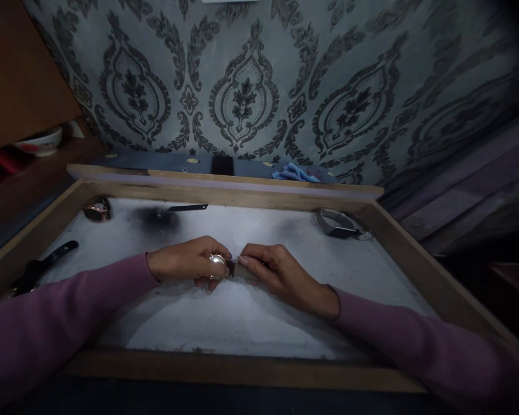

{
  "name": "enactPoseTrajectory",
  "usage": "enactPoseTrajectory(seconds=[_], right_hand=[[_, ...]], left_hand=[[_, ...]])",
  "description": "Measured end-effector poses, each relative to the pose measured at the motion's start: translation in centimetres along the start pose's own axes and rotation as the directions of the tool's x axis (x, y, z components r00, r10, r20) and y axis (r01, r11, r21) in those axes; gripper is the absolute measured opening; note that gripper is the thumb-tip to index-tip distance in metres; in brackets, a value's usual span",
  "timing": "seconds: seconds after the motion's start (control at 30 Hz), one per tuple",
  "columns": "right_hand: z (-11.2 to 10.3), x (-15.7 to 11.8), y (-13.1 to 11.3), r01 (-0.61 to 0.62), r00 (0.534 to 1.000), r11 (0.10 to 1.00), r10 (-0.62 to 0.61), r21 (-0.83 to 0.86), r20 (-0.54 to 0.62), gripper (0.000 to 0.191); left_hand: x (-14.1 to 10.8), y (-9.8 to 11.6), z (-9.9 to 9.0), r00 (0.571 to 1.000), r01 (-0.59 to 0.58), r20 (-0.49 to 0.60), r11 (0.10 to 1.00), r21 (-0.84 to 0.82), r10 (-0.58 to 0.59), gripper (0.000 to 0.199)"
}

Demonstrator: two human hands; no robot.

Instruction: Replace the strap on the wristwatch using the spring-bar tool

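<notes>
Over the middle of the white-bottomed wooden tray (225, 362), my left hand (194, 259) is closed round a shiny round watch (217, 266). Its face or case catches the light between thumb and fingers. Close by on the right, my right hand (277, 268) pinches the watch's dark strap (240, 270), with thumb and forefinger together near the case. The fingertips of both hands are a short gap apart. Small details where strap and case meet are too dim to tell.
A rose-gold watch (97, 210) lies at the tray's back left, a black strap watch (41, 266) at left, a dark flat blade (188, 207) at the back, and a silver watch (339, 223) at back right. A blue cloth (294, 173) lies behind the rim.
</notes>
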State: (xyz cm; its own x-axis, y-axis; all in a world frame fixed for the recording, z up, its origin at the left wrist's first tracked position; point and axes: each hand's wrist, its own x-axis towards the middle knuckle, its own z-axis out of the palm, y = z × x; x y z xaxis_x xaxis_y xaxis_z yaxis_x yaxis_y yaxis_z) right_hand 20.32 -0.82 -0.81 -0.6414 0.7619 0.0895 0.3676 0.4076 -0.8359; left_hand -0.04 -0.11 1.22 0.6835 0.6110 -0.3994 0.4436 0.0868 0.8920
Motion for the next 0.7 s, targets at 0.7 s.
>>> enactPoseTrajectory(seconds=[0.7], right_hand=[[-0.12,0.04,0.17,0.015,0.999,1.0,-0.015,0.006,0.039,0.029]], left_hand=[[0.02,-0.03,0.02,1.0,0.014,0.01,1.0,0.002,-0.014,0.018]])
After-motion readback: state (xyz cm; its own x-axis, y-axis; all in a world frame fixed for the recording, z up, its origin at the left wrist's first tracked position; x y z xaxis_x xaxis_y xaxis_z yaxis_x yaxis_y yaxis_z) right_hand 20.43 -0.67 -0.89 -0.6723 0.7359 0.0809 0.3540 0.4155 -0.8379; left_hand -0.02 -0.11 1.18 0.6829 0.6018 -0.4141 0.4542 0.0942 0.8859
